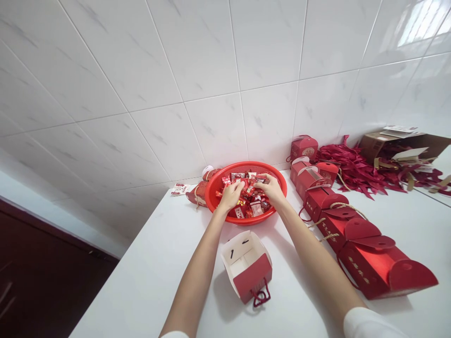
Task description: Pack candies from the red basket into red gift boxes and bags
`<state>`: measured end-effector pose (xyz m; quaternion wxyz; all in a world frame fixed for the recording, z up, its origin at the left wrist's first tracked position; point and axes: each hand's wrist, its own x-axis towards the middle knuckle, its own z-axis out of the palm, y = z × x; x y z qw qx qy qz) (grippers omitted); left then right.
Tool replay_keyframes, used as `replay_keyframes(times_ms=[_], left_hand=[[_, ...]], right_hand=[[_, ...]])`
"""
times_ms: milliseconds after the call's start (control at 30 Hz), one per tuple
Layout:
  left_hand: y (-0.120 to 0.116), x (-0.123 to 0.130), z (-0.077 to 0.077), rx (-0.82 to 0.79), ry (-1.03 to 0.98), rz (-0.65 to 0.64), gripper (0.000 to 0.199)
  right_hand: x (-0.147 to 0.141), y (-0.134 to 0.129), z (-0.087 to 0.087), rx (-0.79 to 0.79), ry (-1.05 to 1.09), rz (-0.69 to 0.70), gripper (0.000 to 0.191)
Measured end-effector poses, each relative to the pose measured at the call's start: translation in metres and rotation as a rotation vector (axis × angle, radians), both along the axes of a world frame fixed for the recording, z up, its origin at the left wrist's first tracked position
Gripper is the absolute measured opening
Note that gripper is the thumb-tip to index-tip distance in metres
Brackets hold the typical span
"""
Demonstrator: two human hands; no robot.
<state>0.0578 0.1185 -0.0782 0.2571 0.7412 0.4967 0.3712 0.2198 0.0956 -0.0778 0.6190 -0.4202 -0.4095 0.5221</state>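
Glossy red-wrapped sweets (249,191) fill a round, perforated plastic basket (246,221) mid-frame; left hand (230,195) and right hand (272,189) among them, fingers (238,187) bent, grip unclear. Below, an open white-lined card box (252,278).

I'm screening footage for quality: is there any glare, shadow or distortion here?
Head view: window-shaped glare on the white wall tiles at upper right; head view: soft shadow on the white table beside the open red box; head view: tile lines lean, likely wide-angle distortion.
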Motion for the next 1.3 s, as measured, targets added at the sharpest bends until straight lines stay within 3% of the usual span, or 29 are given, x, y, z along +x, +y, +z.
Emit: replay_keyframes(times_ms=[233,433,733,1000,1167,1300], left_hand=[[-0.006,0.002,0.001,0.046,-0.138,-0.197,0.03],[-0.001,0.001,-0.004,0.078,-0.129,-0.167,0.019],[0.0,0.0,-0.001,0.138,-0.042,-0.039,0.028],[0.0,-0.003,-0.002,0.128,-0.07,-0.069,0.029],[-0.002,-0.002,-0.003,0.109,-0.116,-0.109,0.027],[0.0,0.001,-0.006,0.105,-0.124,-0.066,0.026]], right_hand=[[0.001,0.002,-0.002,0.028,-0.022,-0.019,0.031],[0.002,0.001,-0.003,0.031,-0.033,0.04,0.031],[0.002,-0.002,0.004,-0.045,0.018,0.06,0.019],[0.003,-0.002,0.0,-0.046,-0.035,0.16,0.032],[0.004,0.005,-0.006,0.054,-0.104,0.172,0.027],[0.003,0.006,-0.006,0.058,-0.079,0.13,0.025]])
